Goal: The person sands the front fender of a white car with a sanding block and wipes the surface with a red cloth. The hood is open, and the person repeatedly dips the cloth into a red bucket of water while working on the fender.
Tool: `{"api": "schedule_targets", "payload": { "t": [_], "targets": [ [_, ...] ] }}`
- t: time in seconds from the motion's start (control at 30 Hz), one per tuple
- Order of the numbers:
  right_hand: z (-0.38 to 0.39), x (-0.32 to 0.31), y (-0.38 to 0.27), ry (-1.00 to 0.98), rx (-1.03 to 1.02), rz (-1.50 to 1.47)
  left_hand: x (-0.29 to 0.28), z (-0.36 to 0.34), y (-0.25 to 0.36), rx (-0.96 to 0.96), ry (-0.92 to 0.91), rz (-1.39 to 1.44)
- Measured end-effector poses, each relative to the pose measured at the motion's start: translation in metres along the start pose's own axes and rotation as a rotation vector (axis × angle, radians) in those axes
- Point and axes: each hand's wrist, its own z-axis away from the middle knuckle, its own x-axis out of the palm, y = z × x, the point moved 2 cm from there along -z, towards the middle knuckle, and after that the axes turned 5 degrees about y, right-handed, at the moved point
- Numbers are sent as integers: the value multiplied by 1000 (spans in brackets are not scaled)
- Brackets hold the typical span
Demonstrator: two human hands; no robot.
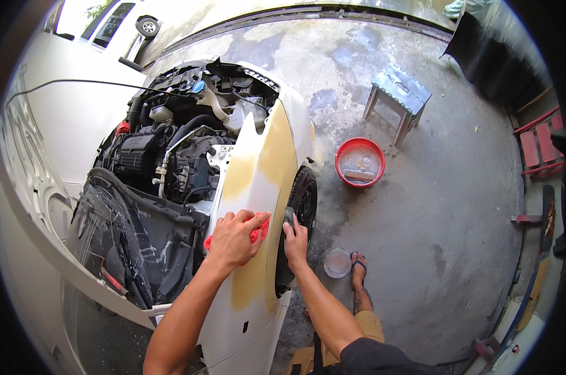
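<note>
My left hand (233,240) presses a red cloth (262,229) onto the top of the car's white front fender (248,206), its fingers closed over the cloth. Yellowish filler patches (276,153) mark the fender ahead of and behind that hand. At the fender's outer side, my right hand (296,242) grips a small dark block (288,216). The hand covers part of the block, so I cannot make out its exact kind. Just beyond it is the front tyre (305,190) in the wheel arch.
The engine bay (164,137) lies exposed on the left beside the raised bonnet (39,219). On the concrete floor stand a red bucket (381,164) of cloudy water, a folding step stool (400,89) and a clear tub (338,264) by my foot. Red racks (538,147) line the right wall.
</note>
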Motion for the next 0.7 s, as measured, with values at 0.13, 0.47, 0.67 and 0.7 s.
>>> {"api": "schedule_targets", "payload": {
  "t": [0.13,0.47,0.67,0.7],
  "targets": [
    [-29,48,-16,207,-57,65,-10,-32,-27,213,54,-75],
    [-80,63,-17,225,17,62,-4,-47,-55,250,164,163],
    [-111,62,-24,318,0,-45,1,-44,-56,244,175,186],
    [-127,63,-22,301,107,-111,2,-46,-56,236,180,187]
  ]
}}
